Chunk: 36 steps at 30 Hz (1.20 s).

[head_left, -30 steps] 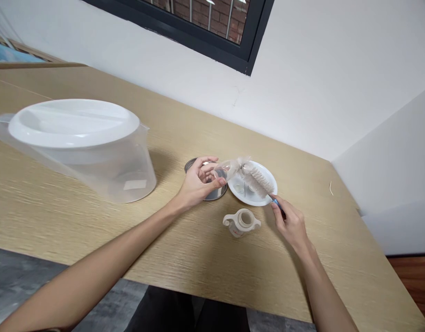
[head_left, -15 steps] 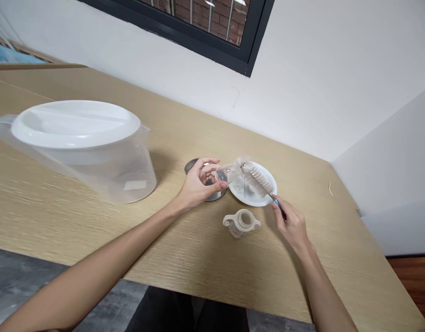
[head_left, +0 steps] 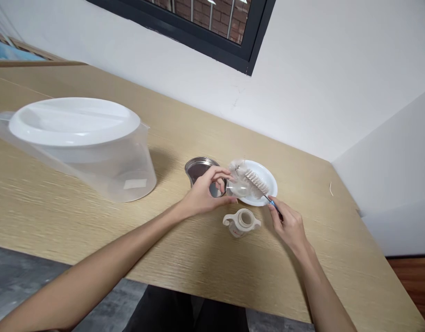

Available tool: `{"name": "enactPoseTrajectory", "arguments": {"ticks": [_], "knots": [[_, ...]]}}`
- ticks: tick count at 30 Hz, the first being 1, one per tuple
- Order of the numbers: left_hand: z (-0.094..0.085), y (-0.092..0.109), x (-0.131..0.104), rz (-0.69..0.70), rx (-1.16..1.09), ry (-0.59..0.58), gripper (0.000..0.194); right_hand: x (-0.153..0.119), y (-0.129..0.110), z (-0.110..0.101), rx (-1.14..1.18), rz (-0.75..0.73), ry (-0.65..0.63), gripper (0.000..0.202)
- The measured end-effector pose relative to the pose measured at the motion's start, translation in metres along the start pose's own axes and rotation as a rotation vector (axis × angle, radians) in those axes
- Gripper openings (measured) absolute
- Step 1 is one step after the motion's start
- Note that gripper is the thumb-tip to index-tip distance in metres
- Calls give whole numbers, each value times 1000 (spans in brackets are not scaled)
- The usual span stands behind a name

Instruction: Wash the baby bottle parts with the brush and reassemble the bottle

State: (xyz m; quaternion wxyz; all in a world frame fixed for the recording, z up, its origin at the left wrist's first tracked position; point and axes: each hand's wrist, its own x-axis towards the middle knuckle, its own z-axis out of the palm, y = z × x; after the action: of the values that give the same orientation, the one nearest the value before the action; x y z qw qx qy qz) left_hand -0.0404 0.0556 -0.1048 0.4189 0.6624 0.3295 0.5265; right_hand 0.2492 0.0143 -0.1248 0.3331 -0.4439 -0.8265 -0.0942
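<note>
My left hand (head_left: 210,189) holds a small clear cup-like piece (head_left: 236,188) between thumb and fingers, above the edge of a white plate (head_left: 272,184). My right hand (head_left: 285,221) grips the blue handle of a bottle brush (head_left: 256,180). The pale bristles slant up and left over the plate, their tip beside or behind the clear piece; whether they touch cannot be made out. A small bottle with two handles (head_left: 242,222) stands upright on the table, nearer me than the plate. A round metal tin (head_left: 198,167) lies partly hidden behind my left hand.
A large translucent pitcher (head_left: 129,161) with a white lid (head_left: 74,122) stands at the left of the wooden table (head_left: 164,258). A small bent pale strip (head_left: 331,188) lies on the right. A white wall with a dark window frame (head_left: 198,39) rises behind the table.
My left hand has moved a little right and down with the clear piece, uncovering more of the tin. The brush in my right hand has shifted slightly left.
</note>
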Motion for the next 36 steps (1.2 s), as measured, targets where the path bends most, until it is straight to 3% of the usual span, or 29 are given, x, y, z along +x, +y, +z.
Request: {"name": "enactPoseTrajectory", "arguments": {"ticks": [5, 13, 28, 36], "knots": [[6, -1, -4, -9, 20, -26, 70, -2, -1, 2, -6, 12, -9, 31], [1, -4, 2, -68, -49, 132, 74, -3, 4, 0, -5, 30, 96, 28], [0, -13, 1, 51, -57, 277, 71, -5, 10, 1, 11, -46, 116, 31], [-2, -14, 4, 27, -16, 408, 61, -8, 14, 2, -33, -1, 113, 26]]}}
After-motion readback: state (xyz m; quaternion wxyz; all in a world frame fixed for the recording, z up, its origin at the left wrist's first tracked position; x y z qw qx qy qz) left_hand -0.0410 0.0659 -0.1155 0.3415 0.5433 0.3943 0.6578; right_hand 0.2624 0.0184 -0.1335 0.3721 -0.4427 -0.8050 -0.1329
